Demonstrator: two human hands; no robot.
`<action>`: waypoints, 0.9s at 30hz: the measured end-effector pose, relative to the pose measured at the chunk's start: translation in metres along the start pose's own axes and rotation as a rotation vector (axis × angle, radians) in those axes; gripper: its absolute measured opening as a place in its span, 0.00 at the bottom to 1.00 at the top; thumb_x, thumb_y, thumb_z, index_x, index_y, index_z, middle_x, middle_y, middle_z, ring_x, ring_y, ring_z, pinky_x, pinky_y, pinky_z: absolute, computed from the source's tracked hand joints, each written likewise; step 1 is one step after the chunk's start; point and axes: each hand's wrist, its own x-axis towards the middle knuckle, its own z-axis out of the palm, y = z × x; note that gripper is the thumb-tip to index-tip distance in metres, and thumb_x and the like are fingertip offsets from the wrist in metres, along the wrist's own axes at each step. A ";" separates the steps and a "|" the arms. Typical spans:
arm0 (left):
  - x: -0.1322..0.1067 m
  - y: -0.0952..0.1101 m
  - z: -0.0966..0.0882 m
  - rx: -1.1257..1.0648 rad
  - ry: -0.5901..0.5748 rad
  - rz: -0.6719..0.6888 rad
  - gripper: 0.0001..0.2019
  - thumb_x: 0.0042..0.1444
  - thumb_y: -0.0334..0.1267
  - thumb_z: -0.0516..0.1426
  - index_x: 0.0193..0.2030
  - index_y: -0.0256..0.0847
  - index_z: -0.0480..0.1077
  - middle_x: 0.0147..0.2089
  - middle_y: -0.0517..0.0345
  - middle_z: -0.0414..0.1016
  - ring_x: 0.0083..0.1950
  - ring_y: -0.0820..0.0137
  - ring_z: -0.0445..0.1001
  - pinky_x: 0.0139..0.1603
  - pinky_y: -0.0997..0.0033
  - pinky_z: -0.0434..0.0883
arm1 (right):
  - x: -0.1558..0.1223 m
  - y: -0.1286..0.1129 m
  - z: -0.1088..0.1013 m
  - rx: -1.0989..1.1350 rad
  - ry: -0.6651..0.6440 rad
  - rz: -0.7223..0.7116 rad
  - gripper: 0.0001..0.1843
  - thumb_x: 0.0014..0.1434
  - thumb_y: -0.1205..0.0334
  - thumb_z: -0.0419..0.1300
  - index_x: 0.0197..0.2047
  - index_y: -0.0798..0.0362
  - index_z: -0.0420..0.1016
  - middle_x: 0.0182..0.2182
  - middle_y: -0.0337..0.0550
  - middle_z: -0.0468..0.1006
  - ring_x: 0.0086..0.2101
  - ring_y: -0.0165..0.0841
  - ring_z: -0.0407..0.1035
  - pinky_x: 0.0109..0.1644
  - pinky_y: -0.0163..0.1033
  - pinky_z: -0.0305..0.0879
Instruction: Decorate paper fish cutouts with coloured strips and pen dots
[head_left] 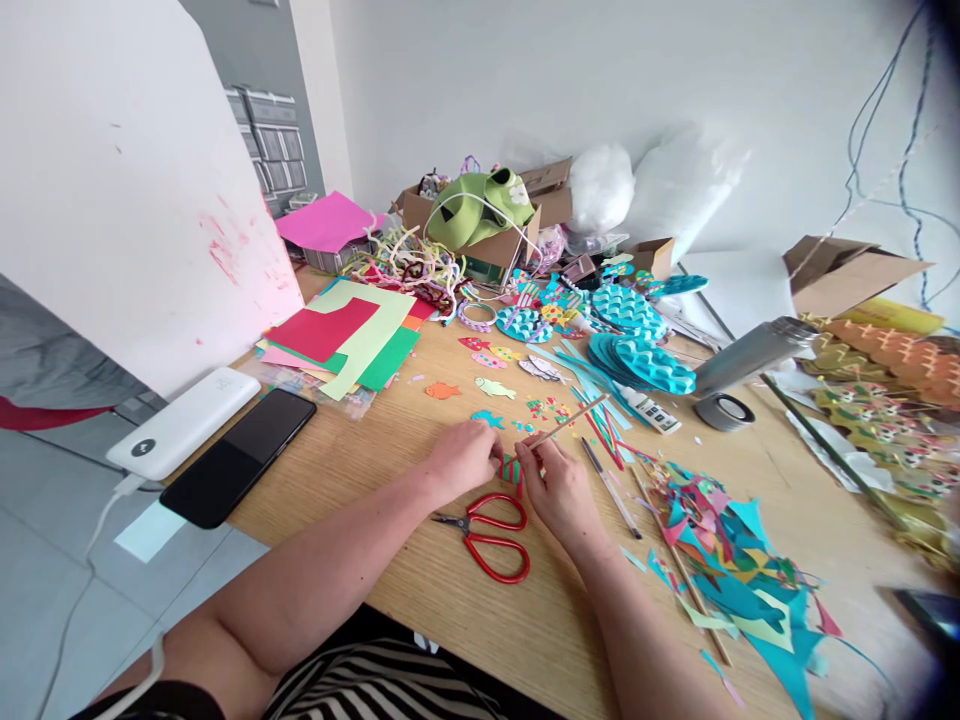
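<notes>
Paper piece [511,468], striped green and red, between left hand [466,458] and right hand [556,490] on a wooden table [555,622]

Right fingers grip a thin stick [574,419]; left fingers curl at the piece's edge, probably steadying it, though whether they pinch it cannot be told. Red-handled scissors [468,523] lie just below, seemingly for easy reach; beyond, paper fish [495,388] sit apart, perhaps to avoid overlapping
</notes>
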 end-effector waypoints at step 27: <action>0.001 -0.002 0.002 -0.012 0.028 0.007 0.07 0.54 0.35 0.57 0.35 0.42 0.78 0.37 0.54 0.78 0.40 0.65 0.77 0.42 0.69 0.71 | -0.004 -0.003 -0.006 0.045 -0.042 -0.017 0.12 0.66 0.58 0.50 0.31 0.51 0.67 0.26 0.42 0.75 0.26 0.32 0.70 0.29 0.35 0.61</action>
